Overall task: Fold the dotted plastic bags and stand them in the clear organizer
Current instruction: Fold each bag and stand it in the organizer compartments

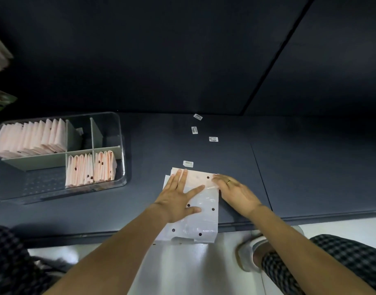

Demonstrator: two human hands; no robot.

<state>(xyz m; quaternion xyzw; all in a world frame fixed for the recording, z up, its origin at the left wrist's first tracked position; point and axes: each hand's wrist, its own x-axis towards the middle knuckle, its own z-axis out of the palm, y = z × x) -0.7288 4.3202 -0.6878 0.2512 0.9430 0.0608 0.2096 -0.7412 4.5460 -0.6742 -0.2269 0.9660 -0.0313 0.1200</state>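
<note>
- One dotted plastic bag (201, 211) lies flat at the desk's (310, 167) near edge, overhanging it.
- Left hand (178, 199) presses it, fingers spread; right hand (236, 192) presses its right edge, fingers together.
- Clear organizer (119, 133), far left, holds three groups of folded bags (79, 170).
- Four labels (213, 139) on the desk.

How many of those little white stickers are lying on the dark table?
4: three in a loose row toward the back, one just beyond the bag being folded. Others may be hidden underneath.

You had one dotted plastic bag (201, 211) lying flat at the table's near edge, its lower end hanging over. The clear organizer (119, 133) stood near the left edge, folded bags (90, 170) upright inside.
</note>
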